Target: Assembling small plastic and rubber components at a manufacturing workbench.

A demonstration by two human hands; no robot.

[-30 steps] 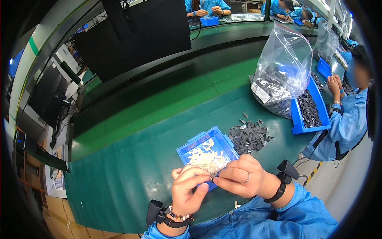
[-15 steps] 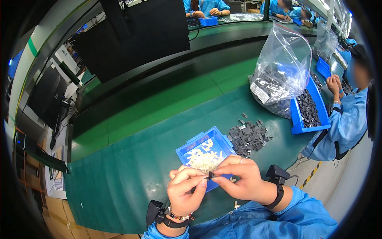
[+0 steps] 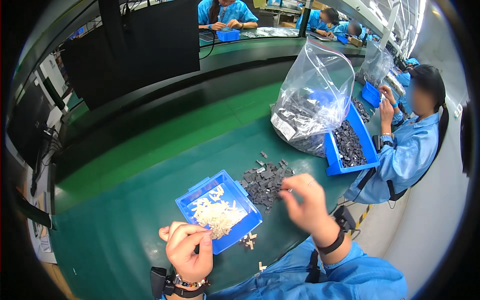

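My left hand (image 3: 189,250) is at the front left corner of a blue tray (image 3: 252,224). Its thumb and forefinger are pinched together; whatever they hold is hidden. Cream-coloured small plastic pieces (image 3: 215,215) lie heaped in that tray. Over the right side of a pile of small dark grey plastic parts (image 3: 262,185) hovers my right hand (image 3: 307,205). Its thumb and forefinger are bent toward each other with a narrow gap between the tips, and no part shows clearly there.
A few cream pieces (image 3: 251,241) lie beside the tray on the green mat (image 3: 125,215). Farther right stand a clear bag of dark parts (image 3: 310,110) and a blue bin (image 3: 367,145). A co-worker (image 3: 415,135) sits at the right. A black panel (image 3: 135,50) hangs at the far left.
My hands have parted from the small dark part they both held. The right one has moved to the dark pile, while the left stays by the tray. The whole view has shifted.
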